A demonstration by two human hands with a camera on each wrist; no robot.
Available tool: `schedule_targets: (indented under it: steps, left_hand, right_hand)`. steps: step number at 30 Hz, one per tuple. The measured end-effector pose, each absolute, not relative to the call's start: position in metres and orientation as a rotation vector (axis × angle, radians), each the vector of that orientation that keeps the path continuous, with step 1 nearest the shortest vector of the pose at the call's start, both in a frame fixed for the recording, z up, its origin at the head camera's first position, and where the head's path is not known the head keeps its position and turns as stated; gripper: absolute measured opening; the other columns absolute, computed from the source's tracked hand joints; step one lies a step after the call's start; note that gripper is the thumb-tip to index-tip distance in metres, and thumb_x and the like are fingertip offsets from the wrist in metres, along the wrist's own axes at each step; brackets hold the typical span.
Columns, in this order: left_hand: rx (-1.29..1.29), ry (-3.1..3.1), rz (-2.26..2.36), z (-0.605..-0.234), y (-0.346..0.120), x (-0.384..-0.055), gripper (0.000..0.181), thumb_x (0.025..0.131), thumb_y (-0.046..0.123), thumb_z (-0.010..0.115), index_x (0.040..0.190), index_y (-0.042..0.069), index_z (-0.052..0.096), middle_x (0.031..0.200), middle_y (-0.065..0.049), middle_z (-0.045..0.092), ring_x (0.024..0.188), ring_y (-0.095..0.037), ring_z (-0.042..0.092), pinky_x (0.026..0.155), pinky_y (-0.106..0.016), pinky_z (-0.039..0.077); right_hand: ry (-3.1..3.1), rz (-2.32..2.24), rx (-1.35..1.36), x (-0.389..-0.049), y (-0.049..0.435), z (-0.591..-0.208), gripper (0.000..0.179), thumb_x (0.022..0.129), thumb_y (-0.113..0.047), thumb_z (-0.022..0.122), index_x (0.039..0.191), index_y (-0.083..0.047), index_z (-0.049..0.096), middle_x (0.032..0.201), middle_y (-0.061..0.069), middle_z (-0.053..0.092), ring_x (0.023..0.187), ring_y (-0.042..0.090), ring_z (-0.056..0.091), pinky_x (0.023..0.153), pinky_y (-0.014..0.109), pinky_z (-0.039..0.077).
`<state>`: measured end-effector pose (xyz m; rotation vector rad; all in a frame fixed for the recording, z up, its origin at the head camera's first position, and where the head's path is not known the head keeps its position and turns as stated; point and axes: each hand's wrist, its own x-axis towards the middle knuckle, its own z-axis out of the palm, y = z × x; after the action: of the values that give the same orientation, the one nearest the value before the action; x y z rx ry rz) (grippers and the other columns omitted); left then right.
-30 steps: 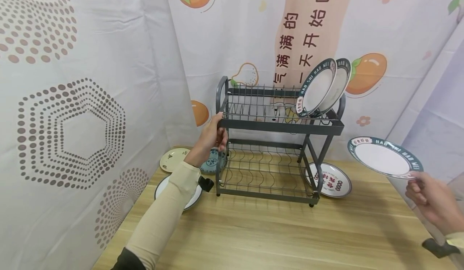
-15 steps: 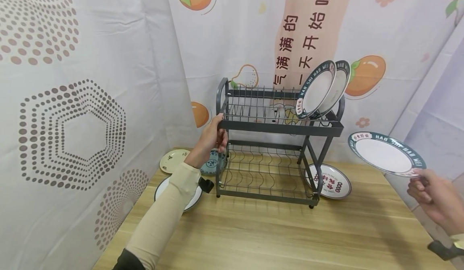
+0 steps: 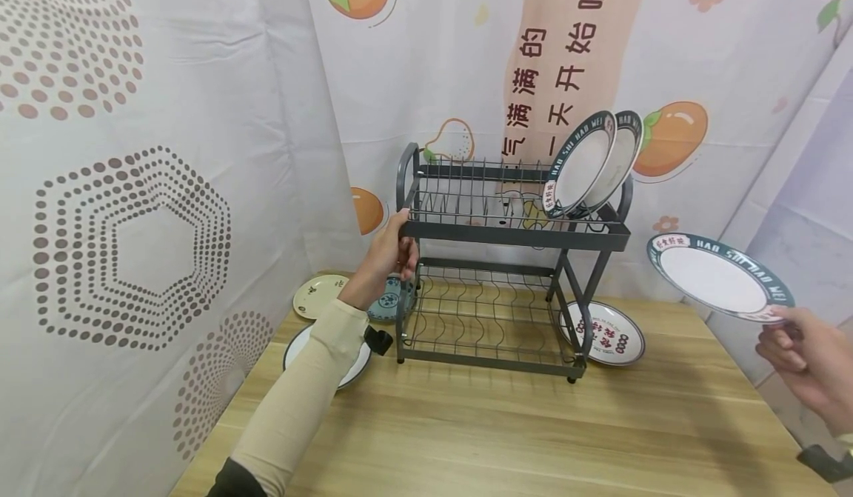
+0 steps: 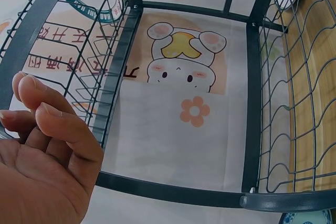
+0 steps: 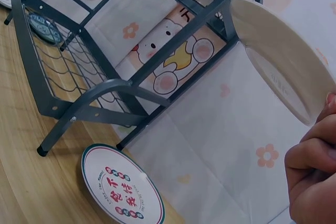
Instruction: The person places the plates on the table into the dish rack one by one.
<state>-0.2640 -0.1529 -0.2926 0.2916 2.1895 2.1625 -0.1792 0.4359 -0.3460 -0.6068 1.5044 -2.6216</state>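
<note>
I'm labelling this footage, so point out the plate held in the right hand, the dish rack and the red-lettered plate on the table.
Held plate (image 3: 714, 278): head view, its white centre.
Dish rack (image 3: 516, 235): head view, upper tier's front bar.
Red-lettered plate (image 5: 124, 188): right wrist view, its printed middle.

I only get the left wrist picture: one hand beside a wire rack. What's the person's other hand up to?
Observer: In the head view, the right hand holds a green-rimmed plate by its edge.
Visitor: Is that plate touching the rack?
Observer: No, the head view shows a gap between them.
Visitor: Anything left of the rack that I can't see?
Observer: Yes, the head view shows a pale yellow plate there.
</note>
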Motion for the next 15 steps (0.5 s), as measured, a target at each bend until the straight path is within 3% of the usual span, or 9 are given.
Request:
schedule_targets:
  steps: [9, 15]
  left_hand:
    - [0.332, 2.199, 2.162, -0.293, -0.154, -0.264, 0.066, 0.094, 0.072, 0.033, 0.065, 0.011, 0.038, 0.053, 0.0, 0.052, 0.04, -0.015, 0.047, 0.044, -0.028, 0.044]
    - [0.317, 2.199, 2.157, -0.293, -0.153, -0.263, 0.066, 0.093, 0.072, 0.033, 0.066, 0.012, 0.038, 0.053, 0.0, 0.052, 0.04, -0.016, 0.046, 0.044, -0.028, 0.043]
  right_hand:
    - [1.419, -2.587, -0.697, -0.176, 0.432, -0.335, 0.053, 0.105, -0.001, 0.007, 0.112, 0.006, 0.059, 0.059, 0.008, 0.027, 0.043, 0.018, 0.009, 0.045, 0.027, 0.003]
    - [1.367, -2.576, -0.745, -0.177, 0.426, -0.327, 0.054, 0.105, -0.003, 0.004, 0.098, 0.007, 0.057, 0.06, 0.009, 0.015, 0.042, 0.017, 0.008, 0.043, 0.026, 0.004]
